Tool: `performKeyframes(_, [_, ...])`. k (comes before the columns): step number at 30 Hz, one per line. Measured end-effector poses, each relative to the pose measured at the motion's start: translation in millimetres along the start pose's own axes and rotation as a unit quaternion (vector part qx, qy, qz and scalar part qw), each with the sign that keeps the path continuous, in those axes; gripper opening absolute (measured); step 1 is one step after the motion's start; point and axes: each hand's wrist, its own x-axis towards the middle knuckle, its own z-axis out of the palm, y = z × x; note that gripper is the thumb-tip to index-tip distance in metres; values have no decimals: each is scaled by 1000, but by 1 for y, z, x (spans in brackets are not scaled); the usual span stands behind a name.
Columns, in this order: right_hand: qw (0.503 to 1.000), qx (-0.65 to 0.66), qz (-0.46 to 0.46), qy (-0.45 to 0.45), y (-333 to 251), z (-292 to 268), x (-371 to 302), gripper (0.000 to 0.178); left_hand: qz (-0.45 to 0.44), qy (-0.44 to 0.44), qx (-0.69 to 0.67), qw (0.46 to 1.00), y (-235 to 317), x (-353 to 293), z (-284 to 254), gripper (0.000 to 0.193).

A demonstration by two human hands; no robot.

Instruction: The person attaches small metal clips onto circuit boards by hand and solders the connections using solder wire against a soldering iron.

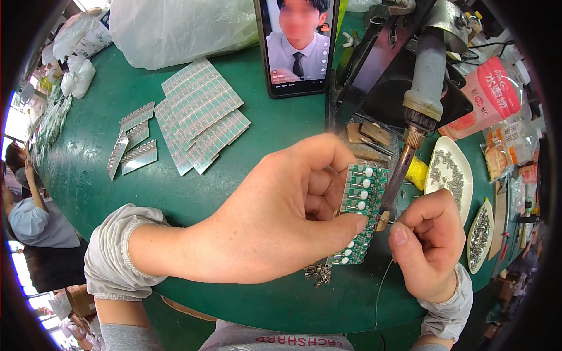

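Observation:
My left hand [266, 225] is closed on a green circuit board panel [364, 196], its thumb across the front. The panel stands tilted and carries a column of white round parts and small metal pins. Beside its right edge, the tip of a fixed soldering iron [404, 161] points down close to the board; whether they touch I cannot tell. Thin solder wire [381, 295] is pinched between the thumb and forefinger of my right hand [430, 245], its short end near the iron's tip. Below the panel lies a small heap of metal parts [319, 274].
Stacked board panels [202, 108] and smaller board strips [133, 140] lie at the left. A phone [297, 88] stands at the back beside a plastic bag [181, 35]. Right of the iron are a yellow sponge [416, 172], two dishes of small parts [466, 202] and a pink pouch [489, 93].

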Motion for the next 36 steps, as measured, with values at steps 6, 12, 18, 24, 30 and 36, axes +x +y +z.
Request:
performKeyframes(6, [998,-35,-58,16,5,5,1,17,29,1,3,1000,-1,-2,1,33])
performKeyframes(12, [989,-87,-112,31,6,8,5,16,33,3,9,999,0,-2,0,33])
performKeyframes(18, [995,-64,-73,27,2,7,4,17,39,16,36,998,3,-3,0,33])
performKeyframes(24, [998,17,5,-54,-5,-5,3,21,14,-12,8,1000,2,-3,-3,33])
performKeyframes(30, [941,-196,-55,-271,-5,2,-1,31,-4,-2,45,999,-1,0,-6,30])
performKeyframes(36, [916,-276,-89,-277,-3,19,-13,29,12,16,57,998,-8,7,-11,28])
